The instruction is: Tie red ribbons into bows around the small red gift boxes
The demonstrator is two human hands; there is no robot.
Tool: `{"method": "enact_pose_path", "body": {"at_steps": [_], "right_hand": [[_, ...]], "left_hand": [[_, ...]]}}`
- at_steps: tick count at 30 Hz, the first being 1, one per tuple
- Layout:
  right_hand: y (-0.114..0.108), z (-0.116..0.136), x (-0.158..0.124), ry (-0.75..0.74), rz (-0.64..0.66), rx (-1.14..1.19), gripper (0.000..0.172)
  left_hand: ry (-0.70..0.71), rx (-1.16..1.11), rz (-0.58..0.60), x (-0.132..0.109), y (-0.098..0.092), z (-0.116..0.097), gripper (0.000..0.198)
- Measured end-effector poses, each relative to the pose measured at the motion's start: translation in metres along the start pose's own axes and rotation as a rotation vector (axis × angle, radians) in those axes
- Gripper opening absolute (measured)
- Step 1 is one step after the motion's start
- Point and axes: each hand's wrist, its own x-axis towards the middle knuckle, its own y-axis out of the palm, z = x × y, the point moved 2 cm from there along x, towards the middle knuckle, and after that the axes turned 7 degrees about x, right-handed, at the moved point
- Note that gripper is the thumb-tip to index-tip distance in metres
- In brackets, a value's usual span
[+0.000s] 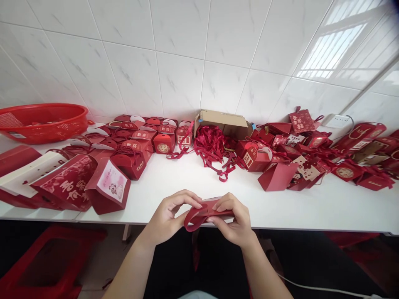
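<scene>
Your left hand (173, 214) lightly pinches the ribbon (193, 227), and your right hand (235, 216) grips the red box (208, 206), above the desk's (183, 178) front edge. Keep the ribbon untwisted; pull gently to avoid crushing the box.

Satiny ribbon (193, 227), glossy wall tiles (179, 31)

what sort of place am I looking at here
Probably a small packing or craft workspace: red gift boxes crowd a white table, around a heap of red ribbon.
</scene>
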Motion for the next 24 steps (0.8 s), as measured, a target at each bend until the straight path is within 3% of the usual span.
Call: {"method": "enact_pose_path", "body": {"at_steps": [11, 20, 24], "right_hand": [[0.0, -0.002, -0.002, 0.016, 0.005, 0.03, 0.019], [0.0, -0.001, -0.004, 0.02, -0.048, 0.097, 0.023], [0.002, 0.001, -0.004, 0.008, -0.045, 0.159, 0.023]], "left_hand": [[-0.139, -0.056, -0.057, -0.005, 0.015, 0.001, 0.014], [0.065, -0.074, 0.089, -0.009, 0.015, 0.0, 0.019], [0.086, -0.138, 0.082, -0.01, 0.017, 0.006, 0.017]]}}
